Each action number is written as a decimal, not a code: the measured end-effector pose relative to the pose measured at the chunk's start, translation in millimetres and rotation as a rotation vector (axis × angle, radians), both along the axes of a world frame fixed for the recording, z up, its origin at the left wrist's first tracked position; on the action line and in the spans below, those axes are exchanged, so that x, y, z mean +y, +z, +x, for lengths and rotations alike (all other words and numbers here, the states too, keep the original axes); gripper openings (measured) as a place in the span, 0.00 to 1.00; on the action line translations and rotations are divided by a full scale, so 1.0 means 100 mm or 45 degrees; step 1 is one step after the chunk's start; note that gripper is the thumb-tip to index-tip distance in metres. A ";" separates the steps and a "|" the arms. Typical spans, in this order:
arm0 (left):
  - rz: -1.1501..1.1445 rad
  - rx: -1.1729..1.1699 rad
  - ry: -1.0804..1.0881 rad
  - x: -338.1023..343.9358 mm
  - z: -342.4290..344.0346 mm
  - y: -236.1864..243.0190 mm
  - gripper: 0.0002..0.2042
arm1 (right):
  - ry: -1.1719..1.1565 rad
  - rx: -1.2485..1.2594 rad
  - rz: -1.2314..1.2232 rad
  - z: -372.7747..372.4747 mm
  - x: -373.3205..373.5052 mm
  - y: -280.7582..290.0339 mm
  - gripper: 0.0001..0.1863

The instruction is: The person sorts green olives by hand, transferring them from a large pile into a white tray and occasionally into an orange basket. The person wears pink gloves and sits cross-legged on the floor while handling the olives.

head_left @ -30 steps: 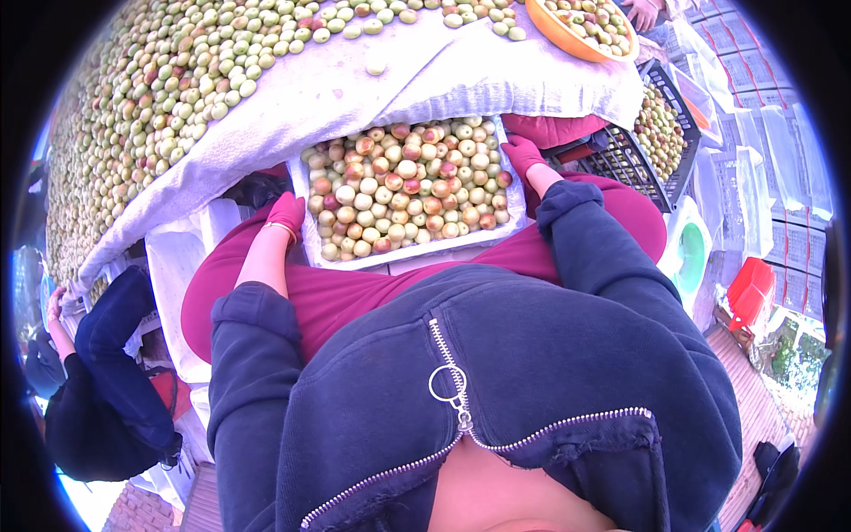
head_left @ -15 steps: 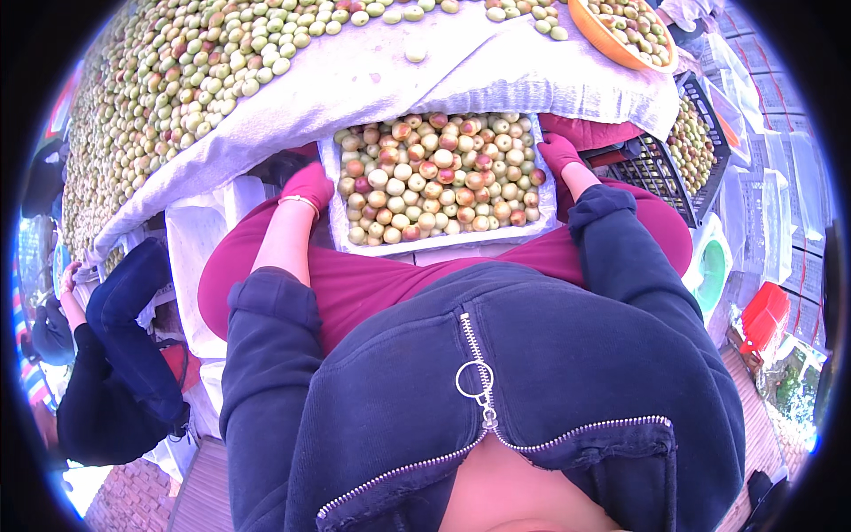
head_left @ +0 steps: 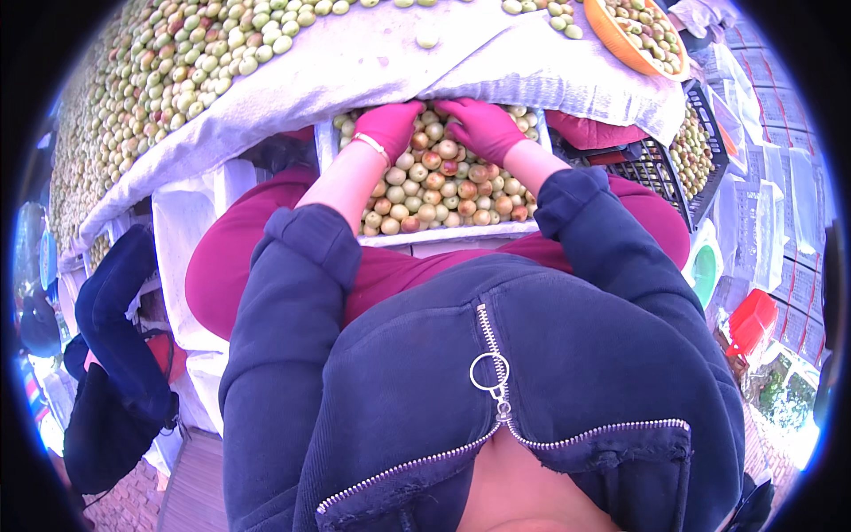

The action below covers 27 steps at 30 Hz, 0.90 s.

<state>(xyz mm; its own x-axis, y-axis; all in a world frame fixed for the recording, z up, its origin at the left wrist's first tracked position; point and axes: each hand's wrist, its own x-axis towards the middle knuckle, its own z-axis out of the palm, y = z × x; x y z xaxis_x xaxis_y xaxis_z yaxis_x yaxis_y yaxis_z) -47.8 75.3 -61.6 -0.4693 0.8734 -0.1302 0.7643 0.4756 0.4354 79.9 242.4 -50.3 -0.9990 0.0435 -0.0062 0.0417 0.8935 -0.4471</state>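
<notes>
A white-rimmed crate [head_left: 327, 147] full of round jujube-like fruits [head_left: 443, 182], pale green with reddish brown patches, rests by my lap. My left hand [head_left: 390, 127], in a pink glove, lies over the fruits at the crate's far left part, fingers stretched toward the middle. Opposite it, my right hand [head_left: 485, 129], gloved in the same pink, touches the fruits with its fingers apart and pointing inward. The fingertips of the two hands nearly meet beside the cloth's hem. What lies beneath the palms is hidden.
A white cloth [head_left: 355, 75] covers the sorting surface, with a large heap of green fruits [head_left: 168, 80] on it. An orange basket [head_left: 612, 40] and a black crate [head_left: 709, 182] of fruits stand to the right. Another person's dark-clothed leg [head_left: 115, 293] shows at left.
Both hands have left the crate's side rims and moved inward and away from me, onto the fruits at its far end. The view has shifted slightly.
</notes>
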 end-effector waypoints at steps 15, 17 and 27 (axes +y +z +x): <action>-0.450 -0.256 -0.180 -1.45 0.28 0.18 0.15 | -0.309 0.267 -0.274 -0.14 -0.18 -0.26 0.14; -0.463 -0.258 -0.112 -1.43 0.32 0.06 0.10 | -0.255 0.330 -0.557 -0.01 -0.18 -0.16 0.15; -0.533 -0.085 -0.274 -1.38 0.31 -0.08 0.11 | -0.238 0.006 -0.403 0.92 0.52 0.38 0.16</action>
